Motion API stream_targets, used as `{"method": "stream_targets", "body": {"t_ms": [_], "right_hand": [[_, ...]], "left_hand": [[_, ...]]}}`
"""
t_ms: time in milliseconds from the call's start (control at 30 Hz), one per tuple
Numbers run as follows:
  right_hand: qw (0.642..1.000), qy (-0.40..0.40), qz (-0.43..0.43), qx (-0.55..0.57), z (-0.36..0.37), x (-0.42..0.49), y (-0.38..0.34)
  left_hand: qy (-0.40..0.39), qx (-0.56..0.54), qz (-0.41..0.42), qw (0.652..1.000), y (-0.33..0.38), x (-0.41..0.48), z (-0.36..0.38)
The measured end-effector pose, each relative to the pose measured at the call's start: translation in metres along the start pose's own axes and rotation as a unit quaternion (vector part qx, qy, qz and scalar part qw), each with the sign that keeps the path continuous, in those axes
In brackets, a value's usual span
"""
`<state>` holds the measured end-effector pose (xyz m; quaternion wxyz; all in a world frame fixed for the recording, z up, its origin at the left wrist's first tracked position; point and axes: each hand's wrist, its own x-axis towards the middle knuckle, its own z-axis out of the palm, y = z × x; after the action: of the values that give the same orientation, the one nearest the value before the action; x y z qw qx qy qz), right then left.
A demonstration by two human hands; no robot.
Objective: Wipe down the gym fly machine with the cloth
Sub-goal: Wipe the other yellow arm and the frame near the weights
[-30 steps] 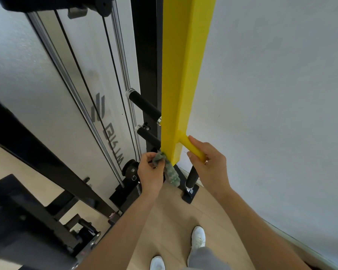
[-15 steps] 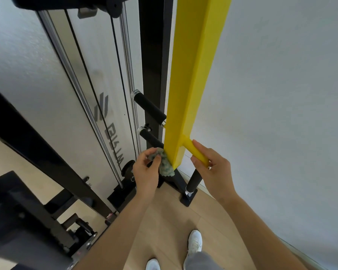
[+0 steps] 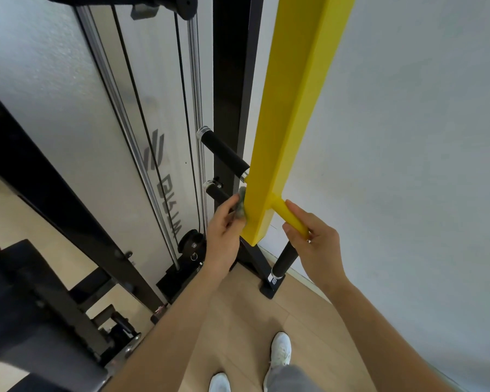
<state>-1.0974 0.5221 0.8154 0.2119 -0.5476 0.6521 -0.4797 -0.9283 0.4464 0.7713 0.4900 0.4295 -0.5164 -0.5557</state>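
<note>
**Inspector:** Where is the cloth?

**Assistant:** The cloth (image 3: pixel 240 209) is bunched in the left hand (image 3: pixel 224 236). The fingers pinch round it and press it to the left face of the yellow beam (image 3: pixel 289 123). It sits near the beam's lower end, just below where a black foam grip (image 3: pixel 224 151) meets it.

**Inspector:** And the right hand (image 3: pixel 317 244)?

**Assistant:** Its fingers are curled round the yellow peg (image 3: pixel 290 217) that juts from the beam's right side. In my judgement this is a bracing hold. The beam appears to end clear of the floor (image 3: pixel 238 321), so pressure from the left could swing it away.

**Inspector:** How far along is the work?

**Assistant:** That cannot be rated from the surface, since no dirt or damp trail is discernible. The work stands at the foot of the beam. Neither hand is on the chrome guide rods (image 3: pixel 130 142).

**Inspector:** Any concerns?

**Assistant:** The wad is small and covers only a narrow strip. Each face will likely need several passes.
</note>
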Motion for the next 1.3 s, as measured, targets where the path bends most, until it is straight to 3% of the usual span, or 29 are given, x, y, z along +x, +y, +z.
{"method": "stream_targets", "body": {"t_ms": [167, 433, 667, 1033, 1300], "right_hand": [[1.0, 0.01, 0.003, -0.005, 0.0, -0.002, -0.001], [1.0, 0.008, 0.002, 0.003, 0.001, -0.001, -0.002], [1.0, 0.009, 0.001, 0.016, 0.003, 0.0, -0.001], [1.0, 0.015, 0.007, 0.019, 0.005, 0.002, -0.001], [1.0, 0.019, 0.002, 0.018, 0.006, 0.001, 0.0]], "left_hand": [[-0.107, -0.042, -0.064, 0.991, 0.007, 0.009, -0.026], [-0.187, -0.08, -0.065, 0.977, 0.035, 0.039, -0.037], [-0.147, -0.168, -0.124, 0.967, 0.0, 0.036, -0.043], [-0.134, -0.144, -0.107, 0.975, 0.029, 0.052, -0.035], [-0.11, -0.137, -0.164, 0.971, 0.003, 0.043, -0.035]]}}
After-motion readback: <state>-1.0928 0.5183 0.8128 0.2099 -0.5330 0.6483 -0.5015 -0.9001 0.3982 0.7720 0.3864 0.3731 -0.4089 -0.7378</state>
